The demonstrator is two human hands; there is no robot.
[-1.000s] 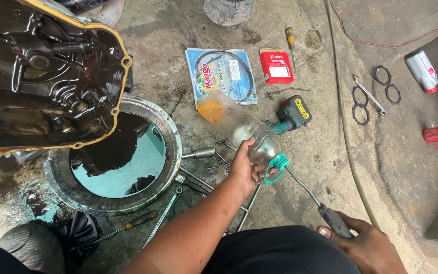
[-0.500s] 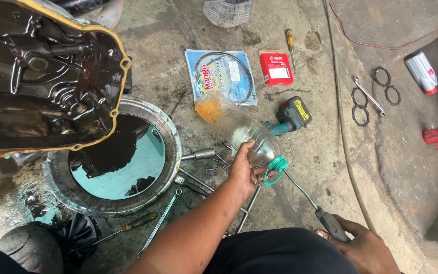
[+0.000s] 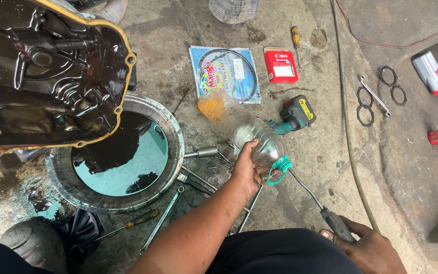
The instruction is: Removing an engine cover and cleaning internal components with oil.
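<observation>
My left hand (image 3: 247,172) grips a clear plastic bottle (image 3: 242,124) near its neck. The bottle lies tilted, with a little orange liquid at its far end. A green cap ring (image 3: 281,166) hangs at the bottle's mouth. My right hand (image 3: 371,248), low at the right, is closed around the dark handle of a screwdriver (image 3: 336,223). Its thin shaft runs up and left, and the tip meets the green cap ring.
A round drain pan (image 3: 176,147) of dark oil sits left, under an oily engine cover (image 3: 51,76). Spanners (image 3: 163,218) lie beside the pan. A cordless driver (image 3: 295,114), red box (image 3: 280,66), gasket packet (image 3: 224,73), metal rings (image 3: 381,91), grey bottle (image 3: 428,71) and hose (image 3: 348,127) lie on the concrete floor.
Both hands and the bottle have shifted only slightly, with the bottle's neck a little lower and to the right. The screwdriver tip stays at the green cap ring.
</observation>
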